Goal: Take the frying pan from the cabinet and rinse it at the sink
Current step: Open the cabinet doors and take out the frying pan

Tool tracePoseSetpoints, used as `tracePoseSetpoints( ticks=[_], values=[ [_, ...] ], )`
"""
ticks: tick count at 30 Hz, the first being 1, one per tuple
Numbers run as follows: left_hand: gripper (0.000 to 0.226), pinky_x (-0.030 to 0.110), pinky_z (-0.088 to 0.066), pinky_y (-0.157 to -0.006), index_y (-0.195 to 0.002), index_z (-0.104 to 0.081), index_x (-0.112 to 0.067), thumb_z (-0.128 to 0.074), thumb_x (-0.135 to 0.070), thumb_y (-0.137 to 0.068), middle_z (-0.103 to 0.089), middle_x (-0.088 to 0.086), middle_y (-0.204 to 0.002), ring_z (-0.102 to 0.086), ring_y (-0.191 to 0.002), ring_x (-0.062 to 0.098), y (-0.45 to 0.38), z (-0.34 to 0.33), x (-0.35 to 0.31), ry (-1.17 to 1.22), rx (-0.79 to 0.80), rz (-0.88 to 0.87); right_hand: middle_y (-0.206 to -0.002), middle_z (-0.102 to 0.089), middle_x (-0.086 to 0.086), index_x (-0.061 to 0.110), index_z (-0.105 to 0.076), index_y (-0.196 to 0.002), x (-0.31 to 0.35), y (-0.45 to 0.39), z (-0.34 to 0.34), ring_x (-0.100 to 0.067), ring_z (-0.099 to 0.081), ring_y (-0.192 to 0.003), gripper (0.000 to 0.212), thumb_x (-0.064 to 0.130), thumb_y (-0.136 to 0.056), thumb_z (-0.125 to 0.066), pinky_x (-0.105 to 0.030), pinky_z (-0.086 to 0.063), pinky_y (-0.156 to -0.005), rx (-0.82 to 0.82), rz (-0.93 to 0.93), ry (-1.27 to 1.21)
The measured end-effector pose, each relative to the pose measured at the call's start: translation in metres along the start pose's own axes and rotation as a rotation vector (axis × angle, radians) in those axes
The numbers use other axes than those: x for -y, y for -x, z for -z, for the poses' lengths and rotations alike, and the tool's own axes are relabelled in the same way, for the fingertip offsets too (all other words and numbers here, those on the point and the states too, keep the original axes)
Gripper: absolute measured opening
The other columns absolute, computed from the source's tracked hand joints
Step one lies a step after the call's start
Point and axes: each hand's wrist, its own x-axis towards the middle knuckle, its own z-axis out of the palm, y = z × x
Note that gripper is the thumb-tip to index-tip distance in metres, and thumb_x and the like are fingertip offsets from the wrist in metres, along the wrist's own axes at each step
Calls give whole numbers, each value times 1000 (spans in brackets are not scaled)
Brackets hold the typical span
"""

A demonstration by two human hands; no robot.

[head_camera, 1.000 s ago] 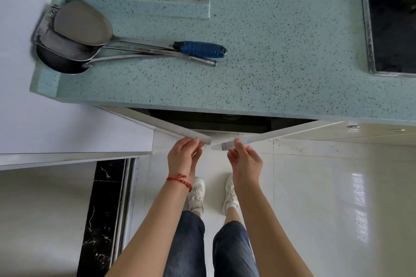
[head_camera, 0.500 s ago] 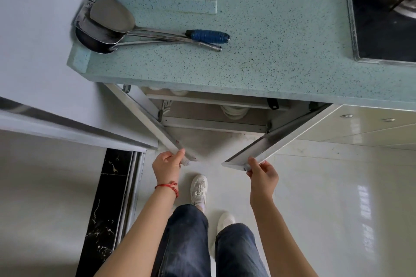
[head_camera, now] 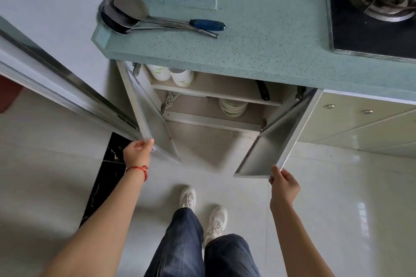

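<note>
Both cabinet doors are standing far wider than half a second ago, swung out from a narrow gap until the cabinet (head_camera: 213, 105) is showing its shelves. The left hand (head_camera: 137, 153), wearing a red string bracelet (head_camera: 140, 170) at the wrist, is pinching the outer edge of the left door (head_camera: 146, 114) with its fingers curled round it. The right hand (head_camera: 284, 184) is gripping the lower outer corner of the right door (head_camera: 274, 141), thumb on the near face. The two hands are being held well apart, one on each side of the cabinet. Inside the cabinet, a black handle (head_camera: 263, 90) is poking out at the right end of the upper shelf; whether it belongs to the frying pan cannot be told, as the rest is hidden under the countertop (head_camera: 258, 36). White bowls (head_camera: 171, 74) are sitting at the left of that same shelf, and a stack of plates (head_camera: 233, 108) is lying on the shelf below. Above the cabinet, metal ladles and spatulas (head_camera: 135, 14), one with a blue grip, are lying on the countertop's left end, and a gas stove (head_camera: 380, 7) is sitting at its right.
</note>
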Motion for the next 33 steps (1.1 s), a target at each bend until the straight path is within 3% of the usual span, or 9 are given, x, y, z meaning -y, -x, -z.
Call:
tracePoseSetpoints(
  ticks=[3, 7, 9, 13, 22, 26, 28, 30, 33],
  values=[
    [25, 32, -46, -77, -92, -65, 9, -63, -13, -80, -65, 22, -86, -57, -78, 23, 1, 11, 1, -31, -7, -6, -52, -33, -4, 10, -38, -52, -2, -1, 21, -17, -33, -51, 39, 12, -79, -66, -27, -32, -54, -84, -4, -35],
    [25, 24, -43, -64, -96, -65, 9, -60, -11, -81, -61, 17, -85, -57, -74, 28, -2, 34, 4, -89, -4, -51, -54, -38, -3, 9, -48, -60, -5, -6, 39, -15, -40, -51, 28, 15, -79, -68, -17, -42, -51, -170, -26, -69],
    [26, 25, -46, -67, -98, -65, 8, -60, -11, -82, -64, 21, -89, -57, -75, 29, -8, 47, 8, -111, -8, -58, -60, -45, -1, 6, -60, -77, -6, -4, 45, -13, -45, -54, 12, 14, -80, -68, -9, -47, -46, -209, -52, -123],
    [27, 34, -45, -77, -99, -66, 6, -62, -12, -80, -67, 26, -96, -58, -83, 29, -20, 72, 16, -137, -13, -50, -75, -57, -1, -3, -59, -115, -4, 2, 43, -10, -54, -61, 37, 8, -81, -67, -13, -55, -63, -230, -66, -263],
    [28, 42, -46, -84, -100, -64, 7, -56, -11, -81, -66, 29, -101, -60, -95, 43, -25, 100, 20, -162, -155, 38, -72, -58, -7, -8, -57, -116, -20, 26, 33, -11, -57, -62, 33, 6, -86, -60, -10, -54, -53, -325, -146, -344],
    [44, 41, -40, -93, -116, -49, 14, -62, -6, -80, -57, 33, -119, -56, -108, 43, -2, 90, 17, -173, -158, 59, -76, -60, -13, -11, -59, -109, -38, 46, 2, -16, -57, -63, 27, 7, -88, -57, -15, -55, -53, -172, -105, -130],
    [48, 43, -37, -98, -123, -46, 13, -60, -10, -82, -52, 34, -125, -51, -116, 42, 15, 72, 20, -262, 0, -36, -70, -57, -9, -7, -63, -96, -39, 60, -18, -20, -53, -65, 24, 15, -89, -54, -33, -55, -69, -31, -16, 118],
    [48, 44, -36, -103, -124, -47, 9, -60, -13, -83, -51, 30, -128, -47, -121, 41, 30, 54, 20, -375, 192, -235, -84, -57, -8, 5, -62, -92, -30, 75, -33, -22, -51, -80, 19, 21, -91, -52, -34, -43, -81, 86, 115, 355],
    [50, 45, -44, -97, -121, -52, 3, -49, -31, -84, -58, 23, -124, -54, -117, 38, 41, 32, 11, -642, 377, -623, -128, -57, -11, 7, -52, -126, -13, 82, -45, -27, -51, -119, 40, 27, -92, -52, -34, -39, -97, 215, 355, 607]
  ],
)
